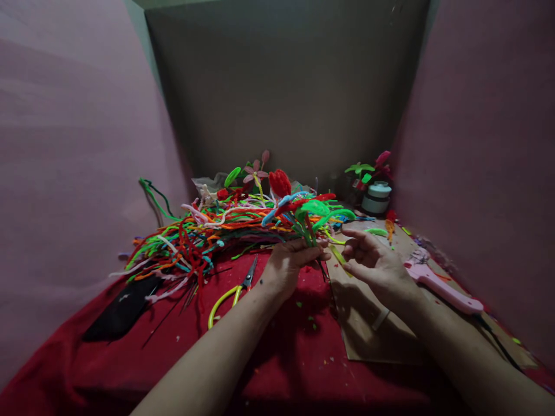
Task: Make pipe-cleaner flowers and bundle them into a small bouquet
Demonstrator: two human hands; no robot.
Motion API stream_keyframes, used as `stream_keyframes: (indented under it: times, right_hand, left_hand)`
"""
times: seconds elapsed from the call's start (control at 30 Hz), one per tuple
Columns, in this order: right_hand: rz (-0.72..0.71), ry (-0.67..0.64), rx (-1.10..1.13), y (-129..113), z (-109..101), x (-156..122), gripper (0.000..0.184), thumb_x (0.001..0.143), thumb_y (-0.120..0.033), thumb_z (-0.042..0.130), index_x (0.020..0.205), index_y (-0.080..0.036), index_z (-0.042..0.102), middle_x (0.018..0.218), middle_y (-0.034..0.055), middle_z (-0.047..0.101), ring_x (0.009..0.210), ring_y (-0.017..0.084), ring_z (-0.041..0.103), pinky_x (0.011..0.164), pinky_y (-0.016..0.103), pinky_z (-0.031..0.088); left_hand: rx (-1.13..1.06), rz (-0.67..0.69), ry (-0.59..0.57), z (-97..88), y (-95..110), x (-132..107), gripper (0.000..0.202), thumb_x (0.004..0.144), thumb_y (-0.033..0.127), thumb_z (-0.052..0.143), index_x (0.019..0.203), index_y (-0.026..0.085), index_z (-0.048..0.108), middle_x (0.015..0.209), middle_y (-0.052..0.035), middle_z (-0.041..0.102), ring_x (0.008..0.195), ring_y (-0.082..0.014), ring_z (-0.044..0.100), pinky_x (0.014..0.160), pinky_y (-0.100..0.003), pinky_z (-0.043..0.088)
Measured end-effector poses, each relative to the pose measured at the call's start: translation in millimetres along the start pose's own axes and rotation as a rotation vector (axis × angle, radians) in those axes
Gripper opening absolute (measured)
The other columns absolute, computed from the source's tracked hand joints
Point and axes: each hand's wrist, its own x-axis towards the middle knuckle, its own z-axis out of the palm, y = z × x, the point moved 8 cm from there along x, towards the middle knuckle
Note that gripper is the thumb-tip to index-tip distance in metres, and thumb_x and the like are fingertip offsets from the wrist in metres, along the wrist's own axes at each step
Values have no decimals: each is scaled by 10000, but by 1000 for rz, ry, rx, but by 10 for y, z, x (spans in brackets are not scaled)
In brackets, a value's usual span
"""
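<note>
My left hand (295, 263) is closed around the stems of a pipe-cleaner flower (310, 222), which has red, blue and green fuzzy parts at its top. Thin dark stem ends stick out below the fist. To its right, my right hand (375, 263) is raised with its fingers apart and curved, and I see nothing held in it. A yellow-green strip (340, 260) lies just behind its fingertips, over the cardboard. Yellow-handled scissors (237, 293) rest on the red cloth, left of my left forearm. Behind my hands spreads a big heap of coloured pipe cleaners (225, 222).
A pink glue gun (446, 289) with a dark cord lies on the cardboard sheet (381, 341) at the right. A black flat object (121, 309) is at the left on the red cloth (173, 370). A pale jar (376, 198) stands at the back right. Walls close in both sides.
</note>
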Motion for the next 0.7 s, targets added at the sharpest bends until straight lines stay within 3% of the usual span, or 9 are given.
stream_keyframes:
  times: [0.3, 0.43, 0.57, 0.7]
  right_hand:
    - [-7, -29, -25, -14, -1, 0, 505, 633, -193, 665, 1112, -220, 505, 818, 10, 504, 764, 139, 513, 669, 285, 467]
    - [-42, -28, -53, -25, -3, -3, 497, 646, -203, 664, 1116, -223, 505, 825, 18, 501, 769, 146, 515, 659, 289, 470]
    - [-98, -32, -74, -33, 12, -6, 490, 651, -188, 650, 1119, -222, 509, 819, 12, 500, 774, 144, 515, 700, 294, 459]
    - [-150, -53, -120, -46, 53, -19, 482, 664, -163, 623, 1128, -230, 511, 786, -4, 496, 744, 137, 504, 697, 289, 445]
  left_hand:
    - [-45, 20, 25, -43, 14, 13, 189, 648, 256, 730, 800, 144, 740, 818, -57, 724, 829, -190, 653, 829, -291, 468]
    - [-8, -23, 25, -45, -23, 8, 236, 650, 298, 729, 822, 138, 735, 885, -78, 719, 759, -193, 662, 711, -278, 492]
    - [56, -3, -1, -8, -14, -6, 304, 684, 324, 698, 918, 132, 722, 876, -88, 721, 765, -202, 662, 734, -300, 498]
    - [140, 14, 10, 22, 48, -33, 275, 682, 304, 694, 892, 130, 727, 846, -83, 724, 752, -199, 660, 733, -300, 495]
